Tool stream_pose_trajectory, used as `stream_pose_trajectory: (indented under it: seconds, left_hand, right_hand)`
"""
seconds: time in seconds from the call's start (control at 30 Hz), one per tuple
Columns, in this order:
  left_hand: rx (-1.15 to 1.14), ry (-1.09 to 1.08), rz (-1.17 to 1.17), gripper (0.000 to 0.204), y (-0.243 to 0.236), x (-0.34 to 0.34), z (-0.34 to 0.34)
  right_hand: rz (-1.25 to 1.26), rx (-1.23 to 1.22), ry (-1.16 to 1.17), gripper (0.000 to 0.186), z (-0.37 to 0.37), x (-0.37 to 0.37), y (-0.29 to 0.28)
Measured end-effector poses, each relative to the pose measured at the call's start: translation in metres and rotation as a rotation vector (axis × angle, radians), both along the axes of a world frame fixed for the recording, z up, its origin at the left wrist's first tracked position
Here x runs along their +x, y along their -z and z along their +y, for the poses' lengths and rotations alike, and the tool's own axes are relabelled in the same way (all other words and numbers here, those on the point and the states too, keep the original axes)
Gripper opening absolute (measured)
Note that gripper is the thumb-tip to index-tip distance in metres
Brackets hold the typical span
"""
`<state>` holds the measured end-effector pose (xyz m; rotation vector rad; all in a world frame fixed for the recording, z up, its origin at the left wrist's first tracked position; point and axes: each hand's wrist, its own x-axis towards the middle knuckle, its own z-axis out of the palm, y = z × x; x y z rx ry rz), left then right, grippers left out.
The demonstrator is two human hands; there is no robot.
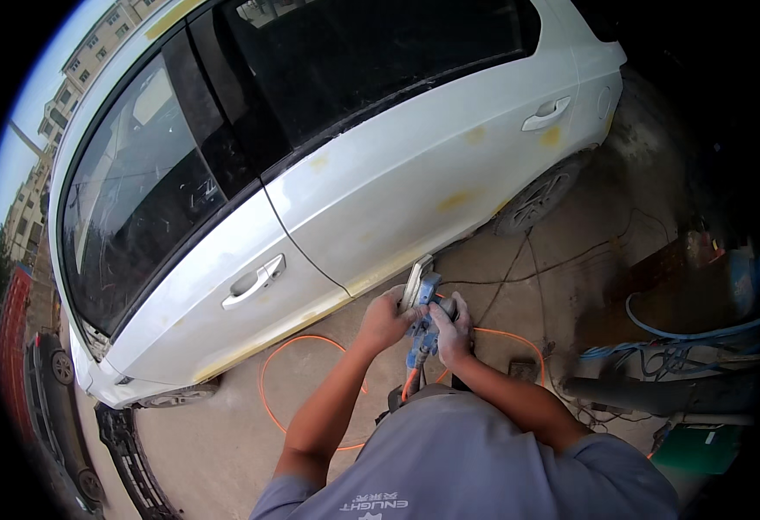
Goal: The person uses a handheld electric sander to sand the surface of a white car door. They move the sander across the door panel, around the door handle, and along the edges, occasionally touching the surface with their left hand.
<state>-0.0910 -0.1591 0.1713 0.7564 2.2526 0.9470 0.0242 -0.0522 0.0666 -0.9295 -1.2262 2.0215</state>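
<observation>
Nearest the camera, the grey-blue fabric shirt (467, 451) of the person is seen from above, and both bare forearms are extended upward from it. Between the hands, a blue hand-held tool with a flat, pale oblong pad (429, 286) is held in front of the torso, short of the lower edge of the white car body (389, 195). The left hand (386, 321) is closed against the tool's left side, near the pad; by the dusty right hand (451, 328) the blue body is pinched from the right, its thumb laid on the near face. The fingers behind the tool are hidden. The long axis is directed away from the torso and slightly to the right, with the pad turned toward the car and the lower end toward the waist, where an orange flexible hose (263, 373) is seen. The pale yellow strip along the lower door edge (371, 279) is situated just beyond the pad, ahead and to the left; of the two hands, the left is placed nearer to it. Whether the panel is touched by the pad cannot be told.
</observation>
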Motion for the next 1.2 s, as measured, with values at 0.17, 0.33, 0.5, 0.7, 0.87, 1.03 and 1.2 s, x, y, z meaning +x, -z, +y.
stream_pose_trajectory:
  seconds: [0.17, 0.33, 0.5, 0.7, 0.87, 1.03, 1.2]
  left_hand:
    - [0.041, 0.230, 0.216, 0.058, 0.015, -0.083, 0.097]
    - [0.011, 0.412, 1.020, 0.050, -0.056, -0.212, 0.228]
    - [0.086, 0.676, 1.486, 0.044, -0.111, -0.301, 0.333]
    - [0.142, 0.772, 1.492, 0.046, -0.099, -0.327, 0.393]
    - [0.067, 0.821, 1.553, 0.047, -0.096, -0.331, 0.397]
    - [-0.004, 0.851, 1.568, 0.053, -0.096, -0.336, 0.391]
    - [0.094, 1.005, 1.534, 0.052, -0.099, -0.341, 0.397]
  right_hand:
    - [-0.092, -0.019, 0.205, 0.037, 0.088, -0.033, 0.075]
    - [0.011, -0.270, 0.378, 0.028, 0.173, -0.098, 0.140]
    - [0.041, -0.325, 0.430, 0.028, 0.234, -0.174, 0.145]
    - [0.058, -0.213, 0.522, 0.031, 0.252, -0.221, 0.168]
    - [0.013, -0.087, 0.434, 0.054, 0.210, -0.224, 0.179]
    - [-0.084, -0.262, 0.260, 0.099, 0.114, -0.226, 0.147]
    - [-0.306, -0.100, 0.461, 0.114, 0.153, -0.236, 0.152]
